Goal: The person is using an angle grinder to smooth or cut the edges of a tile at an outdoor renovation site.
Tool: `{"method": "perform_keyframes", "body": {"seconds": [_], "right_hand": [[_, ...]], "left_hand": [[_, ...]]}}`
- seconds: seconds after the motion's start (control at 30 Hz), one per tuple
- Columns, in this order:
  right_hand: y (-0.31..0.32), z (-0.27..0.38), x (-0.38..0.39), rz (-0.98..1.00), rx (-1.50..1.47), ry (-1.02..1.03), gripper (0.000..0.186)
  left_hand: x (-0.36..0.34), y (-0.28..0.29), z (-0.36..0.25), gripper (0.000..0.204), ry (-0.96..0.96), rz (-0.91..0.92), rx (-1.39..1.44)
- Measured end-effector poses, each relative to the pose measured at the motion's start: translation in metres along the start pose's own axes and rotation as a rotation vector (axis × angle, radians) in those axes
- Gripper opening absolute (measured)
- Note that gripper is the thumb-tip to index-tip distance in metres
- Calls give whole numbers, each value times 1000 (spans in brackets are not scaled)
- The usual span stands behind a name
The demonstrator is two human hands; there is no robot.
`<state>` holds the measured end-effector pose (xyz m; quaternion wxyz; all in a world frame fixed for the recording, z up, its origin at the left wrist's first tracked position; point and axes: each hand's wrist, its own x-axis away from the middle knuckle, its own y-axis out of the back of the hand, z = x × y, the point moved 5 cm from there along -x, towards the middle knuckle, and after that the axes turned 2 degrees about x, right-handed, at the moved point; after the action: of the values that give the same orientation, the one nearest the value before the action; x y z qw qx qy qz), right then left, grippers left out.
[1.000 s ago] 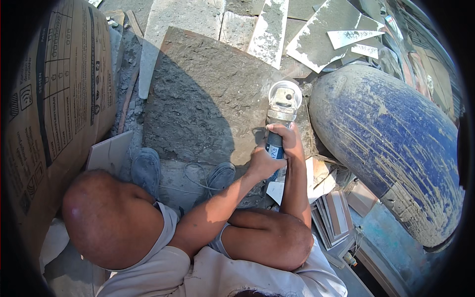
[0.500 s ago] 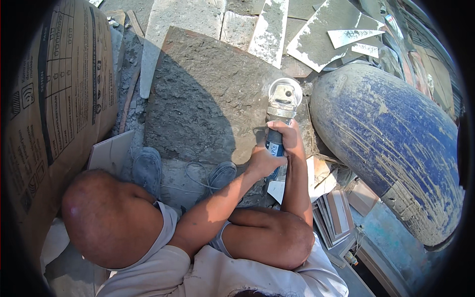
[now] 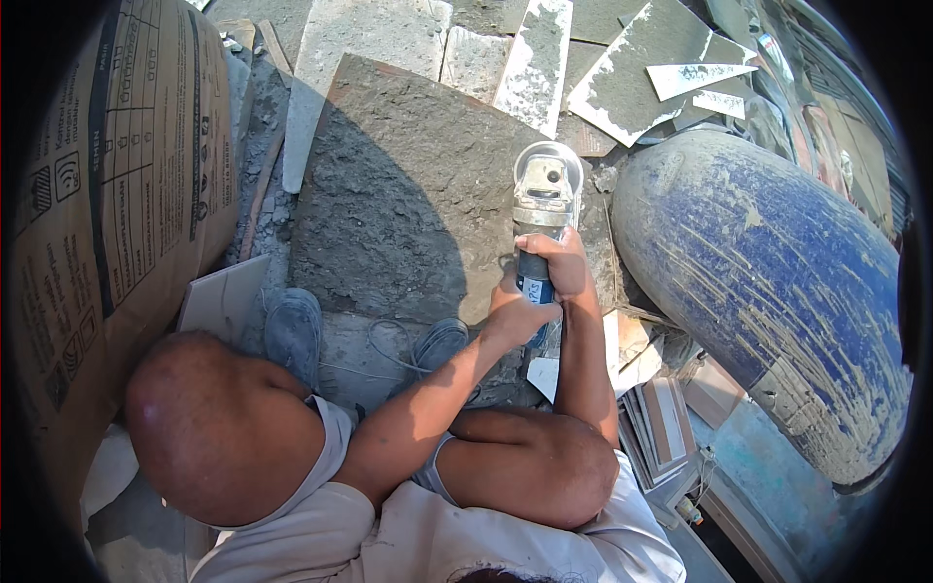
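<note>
The grinder (image 3: 533, 267) was clasped by the closed left hand (image 3: 516, 313) and right hand (image 3: 571, 266), presumably for steadiness at the slab's (image 3: 398, 175) right side.

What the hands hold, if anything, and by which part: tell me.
An angle grinder, by its body: the right hand grips just behind the metal head, the left hand farther back.

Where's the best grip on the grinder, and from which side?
Probably the slim body of the grinder, coming from the near side, as the left hand and right hand do: it is long and narrow, pointing away, with the metal head, best avoided, at the far end.
</note>
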<state>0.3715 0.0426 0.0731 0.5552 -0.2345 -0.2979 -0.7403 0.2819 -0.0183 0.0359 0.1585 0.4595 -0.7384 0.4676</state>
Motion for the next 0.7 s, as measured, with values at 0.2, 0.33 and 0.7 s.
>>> {"method": "perform_keyframes", "body": {"seconds": [0.2,0.33,0.7], "right_hand": [[4,9,8,-34,94,-19,25],[-16,20,-1,38,68,63,25],[1,-10,13,-1,69,-88,36]], "left_hand": [[10,-2,2,52,-43,-77,-171],[8,6,-13,46,-49,-32,76],[12,6,28,51,55,-98,-304]]}}
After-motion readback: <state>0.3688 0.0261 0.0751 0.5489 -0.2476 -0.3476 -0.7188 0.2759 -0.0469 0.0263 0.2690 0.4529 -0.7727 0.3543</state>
